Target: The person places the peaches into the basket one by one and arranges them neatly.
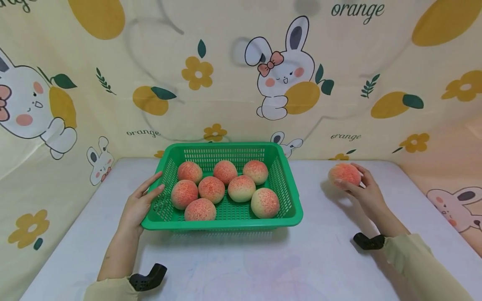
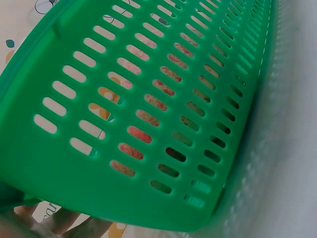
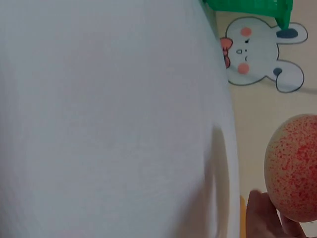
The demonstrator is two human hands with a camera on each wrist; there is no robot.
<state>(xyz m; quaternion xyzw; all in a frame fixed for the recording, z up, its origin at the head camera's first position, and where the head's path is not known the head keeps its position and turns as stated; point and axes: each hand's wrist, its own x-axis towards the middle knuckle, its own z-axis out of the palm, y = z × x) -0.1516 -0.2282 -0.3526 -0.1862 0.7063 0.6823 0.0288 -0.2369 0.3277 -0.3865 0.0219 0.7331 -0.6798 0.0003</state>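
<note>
A green plastic basket (image 1: pixel 226 224) with slotted walls holds several round pink-and-cream peaches (image 1: pixel 212 190). At its left side, my left hand (image 1: pixel 137 207) grips the rim, thumb and fingers at the edge. The left wrist view shows the slotted basket wall (image 2: pixel 99 183) close up, with part of that hand's fingers (image 2: pixel 62 220) beyond the rim. Off to the right, my right hand (image 1: pixel 367 194) holds a single peach (image 1: pixel 343 174) between thumb and fingers, above the table. That peach (image 3: pixel 294 168) is cut off at the edge of the right wrist view.
The white table (image 1: pixel 241 263) extends around the basket. Behind it and along both sides hangs a cream cloth (image 1: pixel 233 100) printed with rabbits, oranges and flowers. A black wrist camera (image 1: pixel 148 278) sits on the left wrist, another black camera (image 1: pixel 369 241) on the right.
</note>
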